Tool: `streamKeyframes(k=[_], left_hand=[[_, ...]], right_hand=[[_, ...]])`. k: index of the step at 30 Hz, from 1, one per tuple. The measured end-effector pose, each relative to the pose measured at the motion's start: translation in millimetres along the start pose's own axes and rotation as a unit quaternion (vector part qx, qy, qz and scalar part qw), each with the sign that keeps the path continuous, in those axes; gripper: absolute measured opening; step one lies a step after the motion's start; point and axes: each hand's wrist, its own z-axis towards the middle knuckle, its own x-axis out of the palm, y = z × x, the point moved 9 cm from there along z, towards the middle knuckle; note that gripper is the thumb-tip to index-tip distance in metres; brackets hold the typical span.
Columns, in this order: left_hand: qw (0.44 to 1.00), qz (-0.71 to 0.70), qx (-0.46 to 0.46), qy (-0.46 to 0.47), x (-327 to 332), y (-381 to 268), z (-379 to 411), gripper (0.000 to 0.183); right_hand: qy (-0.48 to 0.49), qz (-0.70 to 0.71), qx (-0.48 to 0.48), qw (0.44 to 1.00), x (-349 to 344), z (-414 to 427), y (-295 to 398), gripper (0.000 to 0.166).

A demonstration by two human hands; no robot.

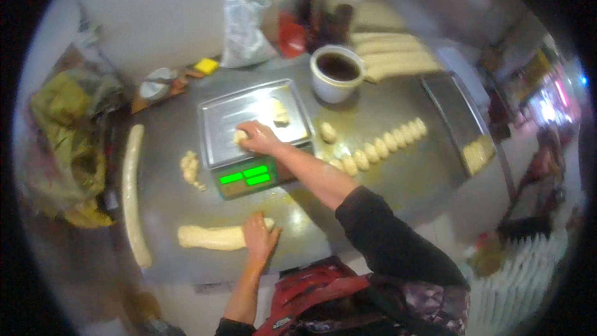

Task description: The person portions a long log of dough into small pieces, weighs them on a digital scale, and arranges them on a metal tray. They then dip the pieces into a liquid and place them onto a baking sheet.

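My right hand (260, 139) grips a small piece of dough (240, 137) over the metal pan of a digital scale (219, 149). Another dough piece (280, 112) lies on the pan's right side. In front of the scale, my left hand (258, 235) rests on the right end of a thick dough roll (210, 238); its grip is partly hidden. A long dough strip (133, 191) lies at the left, and small dough scraps (190, 168) sit beside the scale. To the right, a single dough ball (328, 133) lies near a slanting row of shaped dough pieces (382, 148).
A white tub of dark liquid (338, 72) stands behind the scale, near a yellow-lidded jar (336, 14). More long dough strips (396, 56) lie at the back right. A metal tray (454, 112) is on the right, with pale contents at its near end.
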Motion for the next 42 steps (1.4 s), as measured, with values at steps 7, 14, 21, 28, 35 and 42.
streamKeyframes(k=[7, 14, 21, 28, 35, 42], left_hand=[[0.987, 0.044, 0.012, 0.154, 6.3, 19.0, -7.6, 0.093], [0.971, 0.120, 0.106, 0.176, 1.0, 24.3, -7.8, 0.105], [0.950, 0.151, 0.099, 0.253, 8.3, 42.5, -4.0, 0.097], [0.972, 0.054, 0.128, 0.192, 7.4, 60.6, -7.0, 0.079], [0.999, -0.035, 0.040, 0.004, -34.8, 53.1, 6.0, 0.044], [0.976, 0.145, -0.099, 0.132, 32.0, 60.8, 13.5, 0.014]], right_hand=[[-0.157, 0.508, 0.336, 0.777, -25.0, -261.0, -93.9, 0.034], [-0.144, -0.021, 0.427, 0.892, -95.0, -343.9, -79.0, 0.026], [-0.160, -0.164, 0.415, 0.880, -87.1, -340.8, -87.6, 0.026], [-0.227, -0.005, 0.199, 0.953, -34.0, -253.8, 8.8, 0.023], [0.013, 0.525, 0.485, 0.699, 175.4, -228.2, 50.5, 0.031], [-0.075, 0.250, 0.498, 0.827, 135.5, -228.4, 26.0, 0.036]])
